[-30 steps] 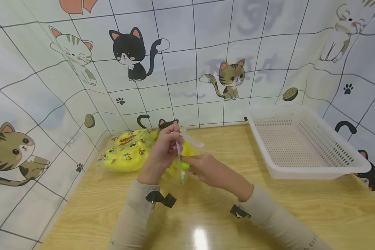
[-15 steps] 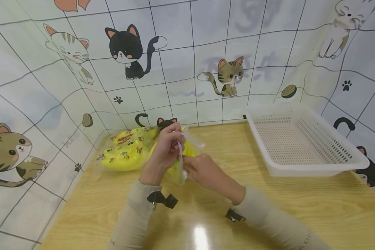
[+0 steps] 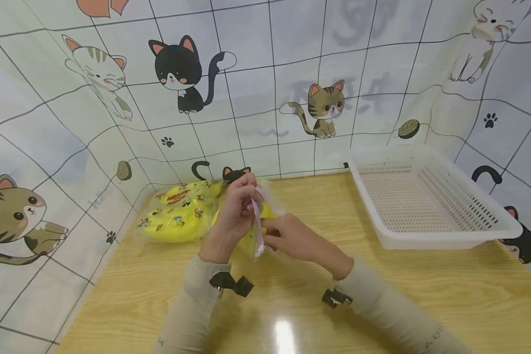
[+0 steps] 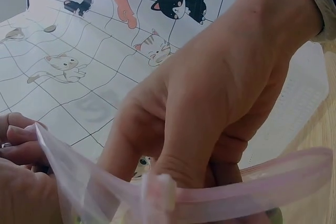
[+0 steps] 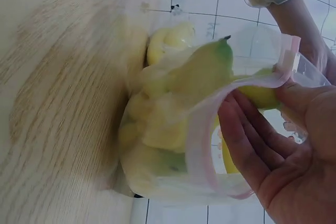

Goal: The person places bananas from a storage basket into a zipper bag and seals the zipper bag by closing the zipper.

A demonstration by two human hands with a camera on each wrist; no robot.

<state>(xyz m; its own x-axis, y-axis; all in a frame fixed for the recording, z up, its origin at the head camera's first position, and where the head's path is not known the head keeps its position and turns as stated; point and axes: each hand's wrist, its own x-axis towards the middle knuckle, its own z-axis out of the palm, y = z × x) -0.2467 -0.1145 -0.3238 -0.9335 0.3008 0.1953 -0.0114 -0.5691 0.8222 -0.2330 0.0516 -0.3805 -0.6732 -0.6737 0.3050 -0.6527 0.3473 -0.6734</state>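
A clear zip bag (image 5: 197, 148) with pinkish sealing strips holds several yellow pieces with green ends, at least one dark-tipped (image 5: 210, 61). My left hand (image 3: 232, 211) grips the bag's upper edge, fingers curled. My right hand (image 3: 294, 238) reaches into the bag mouth from the right. In the right wrist view, its thumb and fingers pinch a yellow-green banana-like piece (image 5: 260, 95) at the opening. The left wrist view shows the pink strip (image 4: 257, 195) crossing in front of the right fingers, whose tips are hidden there.
Left of the hands lies another clear printed package (image 3: 177, 216) with yellow contents. A white perforated plastic basket (image 3: 451, 243) stands at the right on the wooden table (image 3: 336, 324). A cat-patterned sheet (image 3: 256, 113) encloses the back and sides.
The bright green end seen at the right fingertips one second ago is now hidden in the head view. The right fingers have shifted inside the bag mouth. The left hand keeps its grip.
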